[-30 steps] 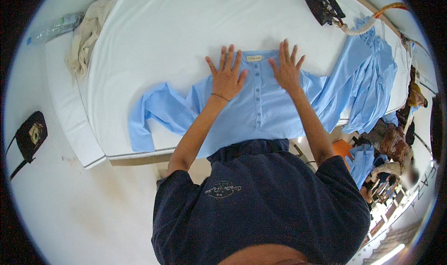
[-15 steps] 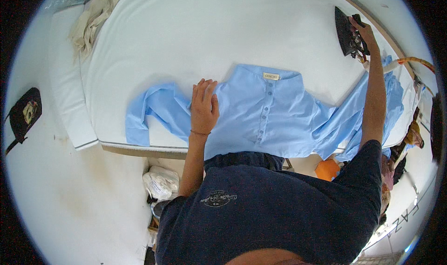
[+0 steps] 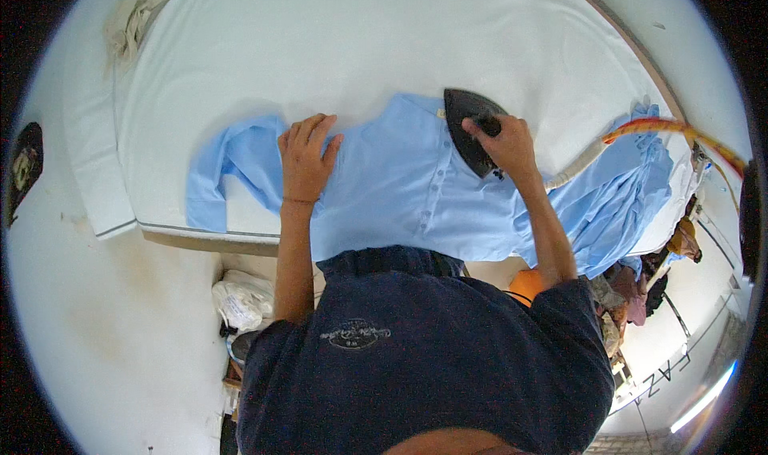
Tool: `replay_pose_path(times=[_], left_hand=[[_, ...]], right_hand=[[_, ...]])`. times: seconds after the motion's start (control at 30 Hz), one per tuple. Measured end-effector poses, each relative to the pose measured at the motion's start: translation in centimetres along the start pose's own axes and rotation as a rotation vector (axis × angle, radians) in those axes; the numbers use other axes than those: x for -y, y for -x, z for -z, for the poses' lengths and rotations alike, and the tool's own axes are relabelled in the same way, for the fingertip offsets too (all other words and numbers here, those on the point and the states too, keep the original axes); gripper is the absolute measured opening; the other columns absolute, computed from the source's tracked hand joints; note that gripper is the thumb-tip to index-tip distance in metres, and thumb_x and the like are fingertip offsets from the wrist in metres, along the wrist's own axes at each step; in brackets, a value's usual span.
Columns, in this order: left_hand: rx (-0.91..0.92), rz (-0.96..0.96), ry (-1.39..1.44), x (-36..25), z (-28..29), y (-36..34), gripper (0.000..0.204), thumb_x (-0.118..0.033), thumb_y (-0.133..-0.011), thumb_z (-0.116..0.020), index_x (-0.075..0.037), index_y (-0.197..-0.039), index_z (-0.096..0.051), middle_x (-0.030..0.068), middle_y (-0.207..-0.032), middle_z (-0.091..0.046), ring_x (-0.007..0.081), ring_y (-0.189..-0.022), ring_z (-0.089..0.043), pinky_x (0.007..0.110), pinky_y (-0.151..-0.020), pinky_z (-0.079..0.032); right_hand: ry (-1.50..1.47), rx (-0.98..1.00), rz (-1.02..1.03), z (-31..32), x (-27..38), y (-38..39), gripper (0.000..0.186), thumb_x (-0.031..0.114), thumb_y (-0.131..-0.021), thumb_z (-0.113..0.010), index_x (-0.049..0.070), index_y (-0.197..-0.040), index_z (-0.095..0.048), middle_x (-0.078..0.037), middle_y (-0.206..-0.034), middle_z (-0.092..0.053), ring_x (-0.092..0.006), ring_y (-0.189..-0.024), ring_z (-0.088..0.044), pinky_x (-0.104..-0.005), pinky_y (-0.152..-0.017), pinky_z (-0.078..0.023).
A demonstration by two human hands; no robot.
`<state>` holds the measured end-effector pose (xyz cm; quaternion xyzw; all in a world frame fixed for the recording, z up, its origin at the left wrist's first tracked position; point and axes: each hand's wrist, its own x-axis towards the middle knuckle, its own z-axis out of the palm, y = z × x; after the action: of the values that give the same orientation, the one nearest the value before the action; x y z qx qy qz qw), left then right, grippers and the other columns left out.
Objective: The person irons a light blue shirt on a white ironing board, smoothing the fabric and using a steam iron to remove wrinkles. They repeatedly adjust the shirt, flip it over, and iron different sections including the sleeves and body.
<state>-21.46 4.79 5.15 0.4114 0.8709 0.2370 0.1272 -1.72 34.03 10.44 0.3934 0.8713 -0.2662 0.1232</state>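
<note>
A light blue buttoned shirt point(image 3: 376, 199) lies spread on the white padded table point(image 3: 360, 39), its crumpled left sleeve reaching out to the left. My left hand point(image 3: 308, 159) rests with fingers apart on the shirt at that shoulder. My right hand point(image 3: 504, 143) grips a black iron point(image 3: 464, 111), which sits on the shirt's collar and upper front, right of the button row. A wrapped hose point(image 3: 576, 167) runs from the iron off to the right, over a heap of blue fabric.
Cream cloth point(image 3: 136, 15) lies at the table's upper left. A dark flat object point(image 3: 26, 167) is at the far left. A white bundle point(image 3: 240, 299) sits below the table's front edge. Piled garments point(image 3: 624, 291) and an orange item point(image 3: 528, 283) are at lower right.
My right hand left the shirt, took hold of the iron at the upper right and brought it left and down onto the collar area. My left hand moved leftward to the shirt's shoulder.
</note>
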Motion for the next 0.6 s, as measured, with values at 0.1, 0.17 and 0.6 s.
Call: replay_pose_path(times=[0.1,0.17,0.6], left_hand=[[0.028,-0.005,-0.038,0.4,-0.4,0.4,0.033,-0.034,-0.089,-0.071,-0.014,-0.115,-0.069,0.0053,-0.117,-0.066,0.0264,-0.110,-0.059,0.044,-0.096,-0.040],[0.059,-0.007,-0.023,0.7,-0.4,-0.1,0.030,-0.035,-0.089,-0.070,-0.015,-0.111,-0.070,0.0030,-0.111,-0.067,0.0246,-0.107,-0.059,0.044,-0.093,-0.040],[0.121,0.029,0.040,3.2,-0.4,-1.3,0.016,-0.033,-0.089,-0.069,-0.017,-0.090,-0.071,-0.0006,-0.091,-0.070,0.0231,-0.093,-0.064,0.046,-0.083,-0.041]], right_hand=[[0.034,-0.041,-0.005,1.4,3.0,0.9,0.064,0.065,-0.084,-0.067,0.001,-0.078,-0.072,-0.023,-0.070,-0.068,-0.0432,-0.070,-0.068,-0.0503,-0.068,-0.054],[0.004,0.002,0.011,2.5,6.4,2.3,0.063,0.063,-0.086,-0.067,0.001,-0.079,-0.072,-0.025,-0.072,-0.067,-0.0456,-0.074,-0.068,-0.0518,-0.069,-0.054],[-0.020,-0.074,0.156,-3.5,10.9,-0.6,0.064,0.059,-0.087,-0.068,-0.004,-0.076,-0.071,-0.026,-0.068,-0.066,-0.0430,-0.068,-0.068,-0.0501,-0.062,-0.052]])
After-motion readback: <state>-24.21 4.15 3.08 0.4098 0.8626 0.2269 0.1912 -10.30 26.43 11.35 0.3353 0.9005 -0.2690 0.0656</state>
